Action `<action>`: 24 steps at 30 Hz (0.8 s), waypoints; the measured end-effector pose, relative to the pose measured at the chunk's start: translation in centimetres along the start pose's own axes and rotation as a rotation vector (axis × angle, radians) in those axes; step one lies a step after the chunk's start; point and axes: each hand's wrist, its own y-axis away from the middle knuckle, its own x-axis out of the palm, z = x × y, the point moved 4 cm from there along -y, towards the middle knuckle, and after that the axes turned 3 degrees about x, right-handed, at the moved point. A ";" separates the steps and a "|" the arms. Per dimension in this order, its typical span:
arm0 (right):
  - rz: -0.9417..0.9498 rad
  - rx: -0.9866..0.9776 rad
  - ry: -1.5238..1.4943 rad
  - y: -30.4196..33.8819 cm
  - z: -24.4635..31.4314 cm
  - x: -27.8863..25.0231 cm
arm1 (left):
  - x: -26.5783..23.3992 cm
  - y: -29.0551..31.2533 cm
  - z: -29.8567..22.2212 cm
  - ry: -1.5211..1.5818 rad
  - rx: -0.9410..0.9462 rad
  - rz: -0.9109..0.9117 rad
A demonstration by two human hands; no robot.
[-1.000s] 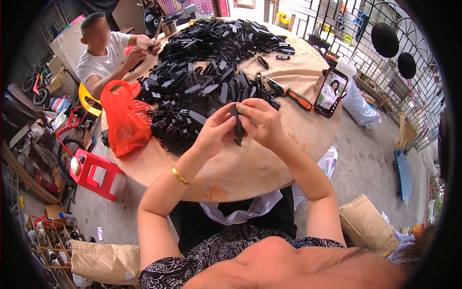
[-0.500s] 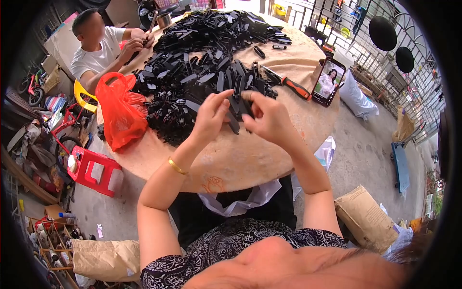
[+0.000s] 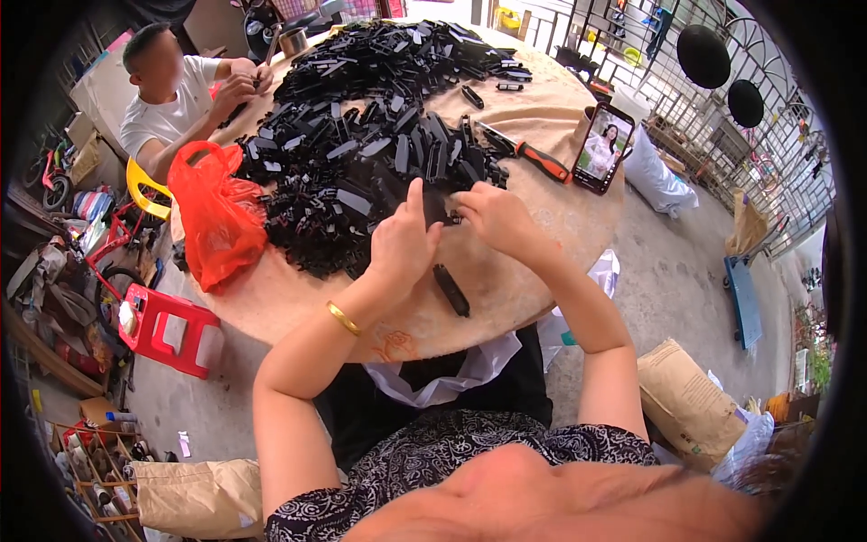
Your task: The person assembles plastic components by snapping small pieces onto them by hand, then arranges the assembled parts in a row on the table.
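Observation:
My left hand is by the near edge of a heap of black plastic parts, its index finger stretched out and thumb apart. I see nothing held in it. My right hand is closed in a pinch at the heap's right edge, its fingertips on a small dark part whose shape is mostly hidden. A long black plastic piece lies by itself on the beige tablecloth, between my wrists and near the front edge of the round table.
A screwdriver-like tool with a red and black handle and a propped phone are on the right. A red plastic bag sits at the left edge. Across the table, a person handles small parts. A red stool stands on the floor.
A long black piece now lies on the cloth near me, where there was none. My hands, close together over dark pieces before, have drawn slightly apart; my left index finger has straightened.

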 end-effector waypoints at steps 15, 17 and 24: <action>-0.075 0.114 -0.709 -3.1 1.2 -1.5 | 1.4 -0.8 2.8 1.655 -0.353 0.259; -0.156 0.197 -1.061 -2.8 2.3 -1.2 | 1.4 -0.8 2.8 1.661 -0.333 0.258; -0.493 -0.054 -0.752 -1.7 3.1 -1.4 | 0.8 -0.5 1.7 1.698 -0.293 0.257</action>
